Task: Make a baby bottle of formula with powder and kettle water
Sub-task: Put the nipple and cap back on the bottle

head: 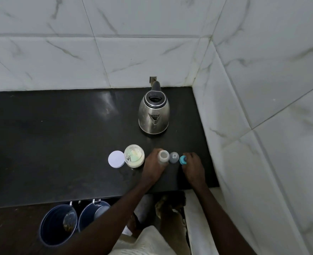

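Setting out parts: left hand (153,165) gripping open bottle (163,157), right hand (193,166) holding teal ring (182,160). Next, likely: scooping powder from jar (134,157).

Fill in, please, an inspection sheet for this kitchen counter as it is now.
Surface: black counter, set in a tiled corner.
Job's things: kettle at the back; powder jar open, its white lid lying beside it; baby bottle upright and open; grey cap and teal ring to its right.
Clutter: nothing seen.
Grippers: left hand grips the baby bottle; right hand touches the teal ring, grip unclear.
Cables: nothing seen.
Surroundings: marbled wall tiles; two blue buckets below the counter edge.
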